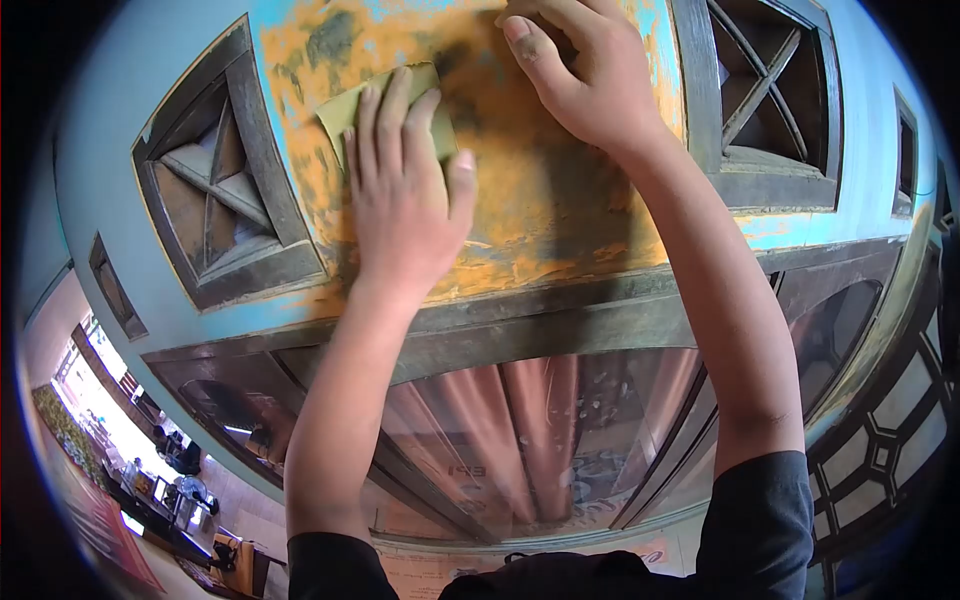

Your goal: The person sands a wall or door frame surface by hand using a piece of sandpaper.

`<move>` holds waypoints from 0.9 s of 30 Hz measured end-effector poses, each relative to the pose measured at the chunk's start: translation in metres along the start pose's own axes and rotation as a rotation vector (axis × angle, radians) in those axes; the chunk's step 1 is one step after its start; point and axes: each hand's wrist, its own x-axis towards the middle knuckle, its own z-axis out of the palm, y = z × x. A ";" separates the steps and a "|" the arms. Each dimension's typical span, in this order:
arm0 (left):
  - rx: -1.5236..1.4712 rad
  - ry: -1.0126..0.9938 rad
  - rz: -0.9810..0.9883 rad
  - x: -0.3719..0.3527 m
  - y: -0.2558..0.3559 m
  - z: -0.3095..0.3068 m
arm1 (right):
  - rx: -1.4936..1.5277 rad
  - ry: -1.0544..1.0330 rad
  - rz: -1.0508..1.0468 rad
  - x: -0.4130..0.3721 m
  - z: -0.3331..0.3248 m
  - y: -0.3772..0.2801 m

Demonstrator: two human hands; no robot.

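Note:
A yellowish-green sheet, like sandpaper (335,112), lies against a wall panel with patchy orange and dark paint (545,205). Flat on the sheet rests my left hand (405,200), its fingers stretched upward and somewhat apart, pressing it to the panel. Higher and to the right, my right hand (600,85) is near the top of the panel, thumb and fingers curled toward each other. The tips of those fingers are cut off by the top edge of the frame, and whether they hold anything is hidden.
Wooden vents with crossed bars stand left (215,190) and right (765,110) of the panel. Below runs a dark wooden ledge (520,315) above glass with a pinkish curtain (540,430). A patterned dark lattice (880,455) is at the lower right.

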 end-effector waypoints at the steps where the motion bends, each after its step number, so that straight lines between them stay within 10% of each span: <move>1: 0.062 -0.027 0.020 0.000 -0.002 0.000 | 0.005 -0.022 0.056 -0.001 -0.003 -0.008; 9: 0.256 0.165 0.154 0.123 -0.144 0.008 | -0.692 -0.139 0.069 0.009 -0.002 0.020; 12: 0.303 -0.043 -0.211 0.146 -0.090 -0.014 | -0.733 -0.147 0.129 0.019 -0.007 0.029; 18: 0.416 -0.180 0.507 0.106 -0.043 0.010 | -0.743 -0.106 0.183 0.014 -0.006 0.028; 23: 0.362 -0.163 -0.005 0.162 -0.104 -0.039 | -0.751 -0.112 0.186 0.015 -0.006 0.027; 27: 0.255 -0.085 -0.059 0.182 -0.075 -0.025 | -0.761 -0.084 0.231 0.015 -0.004 0.024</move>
